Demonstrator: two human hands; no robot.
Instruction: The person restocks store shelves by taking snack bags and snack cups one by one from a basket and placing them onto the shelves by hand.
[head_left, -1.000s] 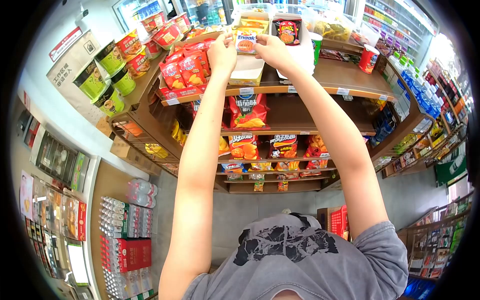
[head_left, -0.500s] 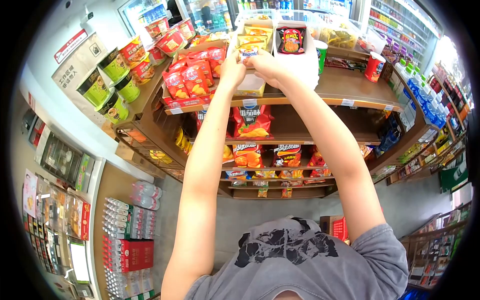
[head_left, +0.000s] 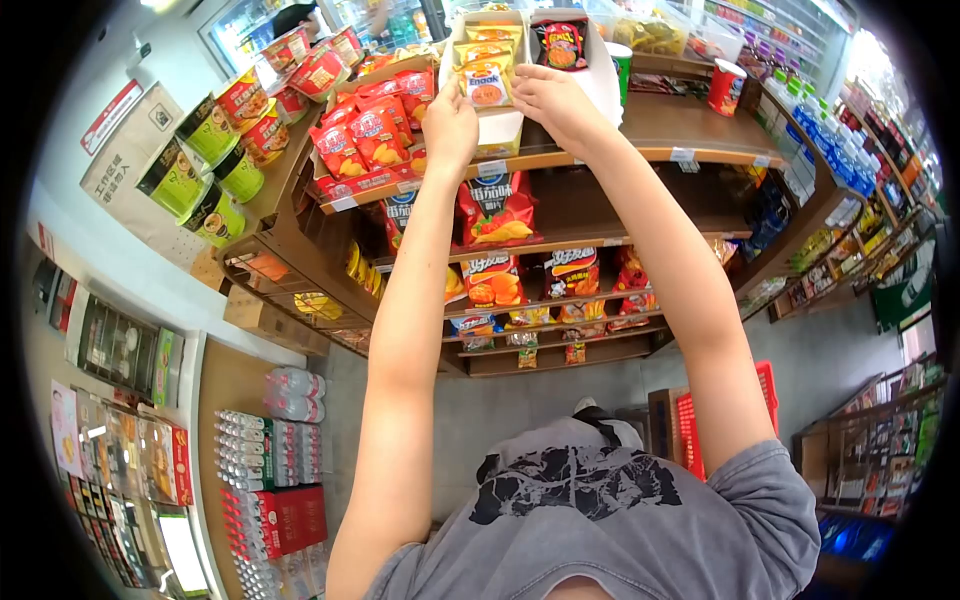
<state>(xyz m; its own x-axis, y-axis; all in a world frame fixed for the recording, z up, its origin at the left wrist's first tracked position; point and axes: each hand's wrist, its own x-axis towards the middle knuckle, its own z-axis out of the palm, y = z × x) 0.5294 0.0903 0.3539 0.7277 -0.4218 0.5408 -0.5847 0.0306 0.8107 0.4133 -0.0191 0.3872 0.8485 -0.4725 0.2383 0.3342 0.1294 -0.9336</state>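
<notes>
A yellow Enaak snack packet (head_left: 485, 84) lies at the front of a white box (head_left: 500, 135), with more yellow packets behind it. My left hand (head_left: 451, 124) is at the packet's left edge, its fingers closed together; whether they grip the packet is too small to tell. On the right side, my right hand (head_left: 556, 103) has its fingers stretched out, the tips near the packet's right edge. A black and red packet (head_left: 563, 45) lies in the neighbouring white box. Red snack bags (head_left: 376, 138) stand in a box left of my left hand.
Cup noodles (head_left: 208, 130) are stacked at the left end. A red can (head_left: 726, 87) and a green can (head_left: 619, 70) stand on the top shelf (head_left: 660, 128). Lower shelves hold chip bags (head_left: 495, 210). A red basket (head_left: 690, 430) is on the floor, right. Part of another person (head_left: 293, 18) shows behind.
The Enaak packet now shows more of its front, and my hands have moved apart. My right hand's fingers have spread out. The red basket shows more as the view shifts.
</notes>
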